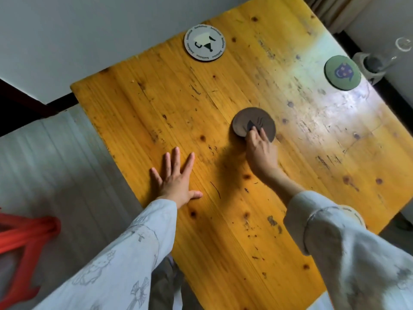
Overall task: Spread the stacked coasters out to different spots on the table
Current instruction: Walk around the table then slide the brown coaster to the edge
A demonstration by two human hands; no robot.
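Three round coasters lie apart on the yellow wooden table (156,104). A white coaster (205,43) with a cup drawing and ring of lettering sits near the far edge. A green coaster (342,72) with a purple figure rests by the right edge. A brown coaster (250,120) with a dark cup mark lies mid-table, and it looks like two brown discs slightly offset. My right hand (260,151) has its fingertips pinched on the brown coaster's near edge. My left hand (176,177) lies flat on the table, fingers spread, holding nothing.
A red plastic stool (20,240) stands on the floor at the lower left. Beyond the table's right edge is a clear glass object (380,61) on a grey base. A white wall runs behind the far edge.
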